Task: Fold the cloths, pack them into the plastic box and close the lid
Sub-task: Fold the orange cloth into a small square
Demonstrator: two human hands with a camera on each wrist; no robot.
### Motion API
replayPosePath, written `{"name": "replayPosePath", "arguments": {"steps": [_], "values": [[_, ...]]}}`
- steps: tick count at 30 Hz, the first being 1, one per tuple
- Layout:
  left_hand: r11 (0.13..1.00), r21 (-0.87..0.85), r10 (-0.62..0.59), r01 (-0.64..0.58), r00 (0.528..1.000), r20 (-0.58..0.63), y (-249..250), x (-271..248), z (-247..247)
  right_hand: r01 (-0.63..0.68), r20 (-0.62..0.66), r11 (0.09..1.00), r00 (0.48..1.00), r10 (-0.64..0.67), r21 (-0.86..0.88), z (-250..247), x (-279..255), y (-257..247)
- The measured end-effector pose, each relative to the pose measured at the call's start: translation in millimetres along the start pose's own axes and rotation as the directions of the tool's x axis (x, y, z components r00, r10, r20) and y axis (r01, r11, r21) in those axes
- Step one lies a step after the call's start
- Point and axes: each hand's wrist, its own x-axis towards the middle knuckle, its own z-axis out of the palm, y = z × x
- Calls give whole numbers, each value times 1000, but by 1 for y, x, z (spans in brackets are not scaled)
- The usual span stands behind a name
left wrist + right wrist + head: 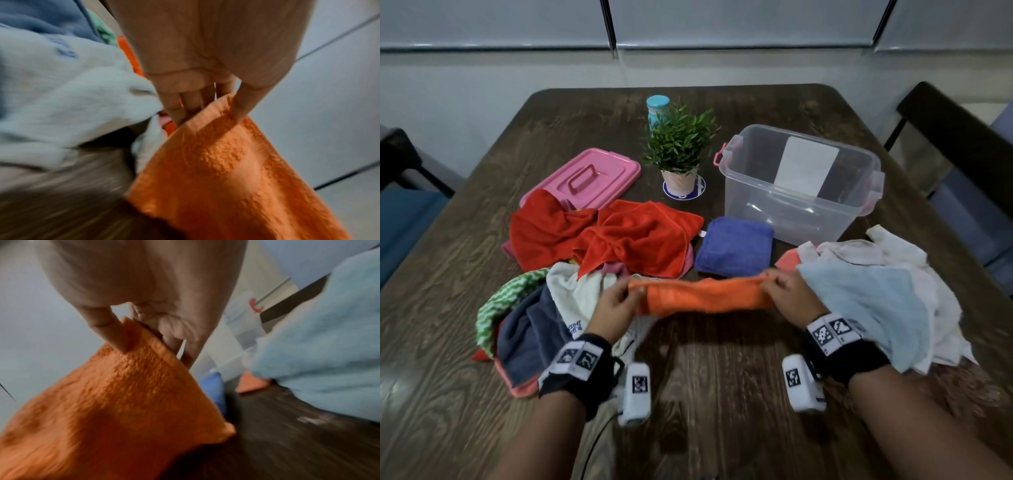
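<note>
The left hand and right hand each pinch a top corner of the orange cloth between thumb and fingers, stretching it taut between them above the bench — both wrist views show the thumb pressed on the terry face. Just beyond the right hand lies a folded blue cloth, and past that the clear box stands open, its pink lid well beyond the left hand. Loose cloths lie outside each hand — a red cloth beyond the left, a pale blue cloth beside the right.
</note>
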Motion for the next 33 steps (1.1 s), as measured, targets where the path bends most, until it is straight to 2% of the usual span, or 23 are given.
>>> {"name": "replayPosePath", "arguments": {"steps": [2, 4, 6, 8, 10, 13, 15, 17, 19, 21, 24, 30, 33], "values": [[989, 117, -111, 94, 983, 143, -26, -19, 10, -82, 138, 989, 985, 99, -125, 9, -10, 30], [951, 268, -230, 157, 936, 267, -52, -37, 16, -146, 288, 950, 931, 226, -276, 15, -20, 53], [917, 362, -298, 170, 894, 336, -70, -49, 19, -165, 362, 914, 881, 306, -370, 19, -30, 67], [904, 386, -328, 185, 879, 345, -76, -54, 20, -173, 382, 902, 862, 332, -395, 20, -35, 72], [897, 403, -329, 181, 883, 336, -76, -53, 22, -175, 373, 905, 868, 328, -388, 21, -34, 72], [908, 391, -277, 151, 916, 289, -66, -45, 25, -184, 301, 923, 908, 292, -338, 21, -31, 66], [935, 327, -217, 135, 949, 228, -56, -41, 28, -235, 219, 932, 929, 298, -275, 20, -27, 66], [950, 285, -177, 127, 971, 159, -49, -38, 33, -307, 162, 919, 922, 351, -246, 22, -25, 69], [933, 323, -210, 157, 968, 135, -52, -38, 38, -356, 176, 877, 888, 425, -322, 25, -27, 72], [879, 428, -299, 210, 942, 151, -61, -40, 42, -368, 184, 831, 861, 474, -417, 30, -31, 76], [827, 502, -374, 252, 914, 157, -74, -47, 45, -377, 188, 825, 854, 486, -421, 34, -35, 80], [882, 417, -286, 219, 953, 105, -61, -47, 45, -339, 100, 854, 908, 407, -393, 35, -39, 82], [900, 392, -228, 190, 972, 52, -52, -38, 47, -355, 61, 851, 911, 408, -388, 35, -37, 84]]}}
